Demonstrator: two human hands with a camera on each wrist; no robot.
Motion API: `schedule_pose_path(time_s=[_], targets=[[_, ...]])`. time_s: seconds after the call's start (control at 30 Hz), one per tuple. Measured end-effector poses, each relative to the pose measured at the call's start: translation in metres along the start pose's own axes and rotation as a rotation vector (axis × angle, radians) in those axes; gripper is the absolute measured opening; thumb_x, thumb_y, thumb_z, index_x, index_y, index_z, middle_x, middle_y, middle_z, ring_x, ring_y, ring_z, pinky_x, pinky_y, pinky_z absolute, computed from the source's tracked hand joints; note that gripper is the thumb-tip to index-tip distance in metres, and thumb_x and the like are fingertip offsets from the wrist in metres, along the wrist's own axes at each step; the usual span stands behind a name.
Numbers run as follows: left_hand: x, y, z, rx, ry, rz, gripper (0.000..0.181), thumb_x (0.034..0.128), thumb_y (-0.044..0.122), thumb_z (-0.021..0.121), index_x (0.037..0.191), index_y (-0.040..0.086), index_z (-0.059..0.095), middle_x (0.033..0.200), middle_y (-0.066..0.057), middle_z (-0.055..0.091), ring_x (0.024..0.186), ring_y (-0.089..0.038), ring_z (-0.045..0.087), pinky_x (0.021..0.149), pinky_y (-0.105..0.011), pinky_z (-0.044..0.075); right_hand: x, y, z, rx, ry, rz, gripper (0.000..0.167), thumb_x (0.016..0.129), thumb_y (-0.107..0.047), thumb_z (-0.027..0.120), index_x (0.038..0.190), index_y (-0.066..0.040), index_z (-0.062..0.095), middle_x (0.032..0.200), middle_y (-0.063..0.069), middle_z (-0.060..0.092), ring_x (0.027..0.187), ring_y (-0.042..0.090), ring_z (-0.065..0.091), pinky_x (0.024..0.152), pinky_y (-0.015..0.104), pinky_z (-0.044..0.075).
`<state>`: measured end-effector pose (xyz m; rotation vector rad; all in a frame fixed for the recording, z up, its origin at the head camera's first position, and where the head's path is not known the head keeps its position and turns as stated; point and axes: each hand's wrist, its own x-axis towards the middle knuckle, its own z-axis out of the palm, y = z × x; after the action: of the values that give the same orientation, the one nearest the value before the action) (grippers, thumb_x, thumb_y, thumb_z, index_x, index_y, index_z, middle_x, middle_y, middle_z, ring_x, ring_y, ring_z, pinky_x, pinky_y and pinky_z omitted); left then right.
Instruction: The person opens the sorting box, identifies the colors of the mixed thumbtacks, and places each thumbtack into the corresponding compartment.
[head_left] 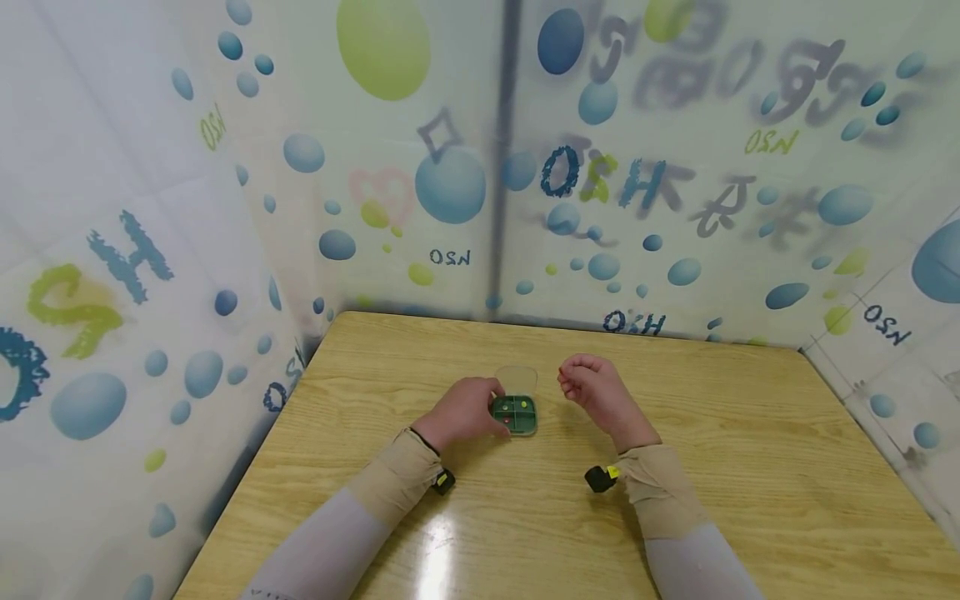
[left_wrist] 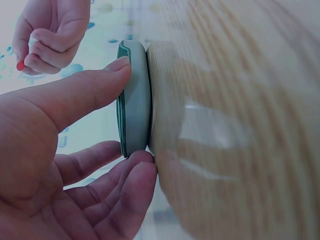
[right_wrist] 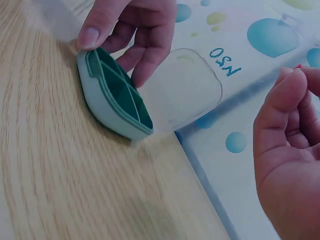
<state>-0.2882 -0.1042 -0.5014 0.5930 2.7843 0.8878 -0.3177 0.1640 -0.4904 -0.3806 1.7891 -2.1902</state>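
Observation:
A small green pill box point(head_left: 527, 423) with several compartments lies on the table, its clear lid point(right_wrist: 195, 90) raised at the back. My left hand point(head_left: 467, 410) holds the box from the left, thumb on the near side and fingers on the far side. Inside are a yellow pill point(head_left: 523, 404) in the back right compartment, a whitish one at back left and a reddish one at front left. To the right of the box, my right hand point(head_left: 597, 393) is raised above the table. Its thumb and fingertips pinch a small red pill point(left_wrist: 20, 65).
The wooden table point(head_left: 720, 467) extends around the box on all sides. A curtain point(head_left: 450, 283) with printed bubbles and letters hangs behind its far edge and along the left. Small black wrist cameras point(head_left: 600, 478) sit under both forearms.

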Motion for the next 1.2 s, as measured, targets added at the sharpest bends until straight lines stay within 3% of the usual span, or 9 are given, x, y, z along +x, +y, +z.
schedule_pose_path(time_s=[0.4,0.63,0.8,1.0,1.2], targets=[[0.000,0.001,-0.001,0.003,-0.003,-0.001,0.058,0.0796,0.029,0.096,0.126,0.006,0.070,0.102,-0.006,0.074,0.086,-0.018,0.065,0.082,-0.038,0.055,0.001,0.009,0.003,0.341,-0.063,-0.018,0.049,0.112,0.004,0.033,0.086,-0.013,0.072,0.081,-0.002,0.071,0.072,0.005,0.066,0.066,0.015,0.054],[0.001,0.001,0.000,0.025,0.013,0.015,0.056,0.0786,0.029,0.097,0.122,0.007,0.070,0.101,-0.006,0.074,0.086,-0.018,0.066,0.083,-0.038,0.056,-0.001,0.015,-0.003,0.679,-0.096,0.023,0.054,0.114,-0.005,0.020,0.088,-0.009,0.068,0.086,0.000,0.068,0.076,0.007,0.062,0.070,0.014,0.054],[0.001,0.000,0.001,0.025,0.013,0.016,0.055,0.0781,0.030,0.097,0.121,0.007,0.071,0.101,-0.007,0.074,0.086,-0.018,0.066,0.082,-0.038,0.055,0.000,0.023,-0.010,0.875,-0.022,0.073,0.046,0.116,-0.011,0.025,0.089,-0.007,0.061,0.086,0.004,0.063,0.076,0.010,0.058,0.067,0.015,0.052],[0.003,-0.001,0.002,0.045,0.019,0.019,0.058,0.0784,0.032,0.097,0.124,0.008,0.071,0.103,-0.007,0.075,0.089,-0.019,0.067,0.085,-0.038,0.056,0.001,0.032,-0.016,0.943,0.032,0.085,0.037,0.113,-0.009,0.028,0.087,-0.007,0.055,0.085,0.004,0.059,0.074,0.011,0.055,0.065,0.015,0.049],[0.003,-0.001,0.002,0.041,0.014,0.013,0.057,0.0789,0.032,0.096,0.124,0.008,0.071,0.103,-0.006,0.075,0.088,-0.018,0.067,0.084,-0.038,0.056,0.003,0.039,-0.023,1.108,0.030,0.088,0.030,0.111,-0.006,0.038,0.089,-0.005,0.058,0.085,0.006,0.059,0.073,0.014,0.055,0.064,0.017,0.049]])
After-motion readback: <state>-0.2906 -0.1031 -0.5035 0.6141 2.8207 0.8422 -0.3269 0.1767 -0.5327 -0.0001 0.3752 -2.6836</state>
